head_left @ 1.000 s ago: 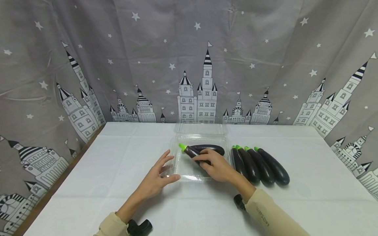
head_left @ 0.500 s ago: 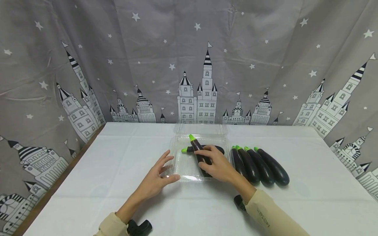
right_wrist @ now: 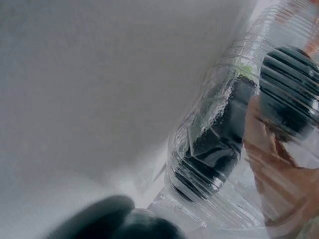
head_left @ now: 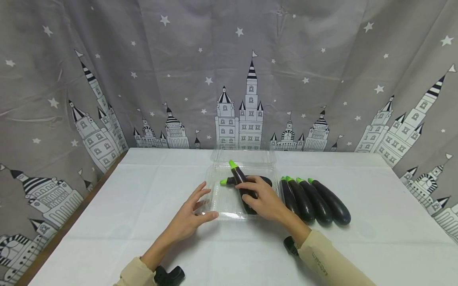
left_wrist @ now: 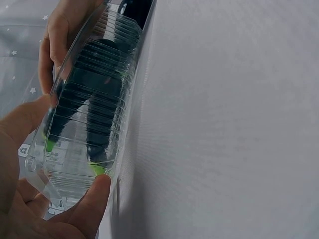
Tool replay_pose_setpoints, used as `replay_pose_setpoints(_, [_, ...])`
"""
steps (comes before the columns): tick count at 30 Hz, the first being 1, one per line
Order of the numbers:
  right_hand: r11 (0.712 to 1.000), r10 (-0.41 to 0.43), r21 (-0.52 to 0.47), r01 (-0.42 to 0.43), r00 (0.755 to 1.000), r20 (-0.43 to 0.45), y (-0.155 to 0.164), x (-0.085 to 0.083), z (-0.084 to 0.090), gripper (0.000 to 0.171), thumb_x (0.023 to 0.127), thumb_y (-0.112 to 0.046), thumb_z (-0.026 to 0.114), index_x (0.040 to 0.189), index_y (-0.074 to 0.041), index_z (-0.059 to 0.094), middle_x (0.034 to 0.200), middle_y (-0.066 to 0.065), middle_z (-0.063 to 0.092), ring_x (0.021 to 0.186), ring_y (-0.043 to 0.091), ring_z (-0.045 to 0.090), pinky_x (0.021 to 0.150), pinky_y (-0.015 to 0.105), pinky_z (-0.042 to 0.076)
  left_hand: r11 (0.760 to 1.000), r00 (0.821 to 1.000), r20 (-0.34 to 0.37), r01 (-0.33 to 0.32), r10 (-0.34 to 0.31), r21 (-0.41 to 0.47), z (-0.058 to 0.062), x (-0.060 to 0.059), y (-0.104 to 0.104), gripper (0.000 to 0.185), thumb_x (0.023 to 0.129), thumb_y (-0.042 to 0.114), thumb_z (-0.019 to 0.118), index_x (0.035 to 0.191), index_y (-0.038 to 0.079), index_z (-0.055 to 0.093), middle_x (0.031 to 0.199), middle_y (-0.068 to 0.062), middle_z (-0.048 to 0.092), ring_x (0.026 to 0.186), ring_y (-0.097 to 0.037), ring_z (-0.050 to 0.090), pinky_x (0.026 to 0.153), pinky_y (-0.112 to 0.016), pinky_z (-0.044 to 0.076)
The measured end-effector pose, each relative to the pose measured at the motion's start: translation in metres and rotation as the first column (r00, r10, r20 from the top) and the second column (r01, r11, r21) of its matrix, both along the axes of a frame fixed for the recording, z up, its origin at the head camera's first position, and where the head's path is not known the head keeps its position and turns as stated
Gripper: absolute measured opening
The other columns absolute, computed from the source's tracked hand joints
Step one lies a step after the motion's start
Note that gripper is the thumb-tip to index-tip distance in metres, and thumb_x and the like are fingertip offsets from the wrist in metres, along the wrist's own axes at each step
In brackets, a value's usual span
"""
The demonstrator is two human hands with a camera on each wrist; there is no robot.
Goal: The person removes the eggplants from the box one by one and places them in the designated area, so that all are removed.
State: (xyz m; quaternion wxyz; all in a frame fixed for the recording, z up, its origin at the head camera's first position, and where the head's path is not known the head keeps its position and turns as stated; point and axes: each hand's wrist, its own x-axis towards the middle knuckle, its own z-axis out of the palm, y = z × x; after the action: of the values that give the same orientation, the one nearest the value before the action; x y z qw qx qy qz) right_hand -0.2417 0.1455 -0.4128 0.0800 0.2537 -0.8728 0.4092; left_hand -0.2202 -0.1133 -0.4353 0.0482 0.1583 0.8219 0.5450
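Note:
A clear plastic clamshell box lies opened on the table, its lid folded back. Inside, one eggplant with a green stem end lies crosswise. My right hand grips a second eggplant over it, green end pointing to the back and the lower end near the front wall. My left hand rests at the box's left front corner, fingers spread; in the left wrist view, its fingers touch the box wall. Through the plastic, the right wrist view shows dark eggplant.
Several more eggplants lie side by side just right of the box, green ends toward the back. A white cloth covers the table. Behind its far edge hangs a grey curtain with castles and stars.
The eggplant in my right hand has turned, its green end swinging from the left toward the back, so it now crosses over the other one. My left hand has kept its place.

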Motion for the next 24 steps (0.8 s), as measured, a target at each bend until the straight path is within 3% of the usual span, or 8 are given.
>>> replay_pose_setpoints(9, [0.997, -0.011, -0.079, 0.012, 1.000, 0.018, 0.0002, 0.0002, 0.0014, 0.030, 0.090, -0.010, 0.064, 0.120, -0.008, 0.070, 0.131, 0.015, 0.054, 0.112, 0.030, 0.055, 0.084, 0.039, 0.053, 1.000, 1.000, -0.005, -0.005, 0.005, -0.010, -0.0013, 0.0001, 0.0007, 0.073, 0.087, 0.023, 0.077, 0.147, 0.003, 0.041, 0.164, -0.007, 0.013, 0.135, -0.051, 0.034, 0.101, -0.056, 0.043])
replay_pose_setpoints(24, [0.981, -0.015, -0.193, 0.026, 0.998, 0.059, 0.0030, 0.0000, 0.0029, 0.031, 0.092, -0.010, 0.065, 0.123, -0.008, 0.069, 0.135, 0.016, 0.050, 0.119, 0.034, 0.052, 0.086, 0.041, 0.056, 1.000, 1.000, -0.011, -0.004, 0.003, -0.018, 0.0013, -0.0002, 0.0015, 0.073, 0.087, 0.024, 0.077, 0.147, 0.002, 0.041, 0.164, -0.007, 0.013, 0.135, -0.049, 0.037, 0.101, -0.056, 0.043])
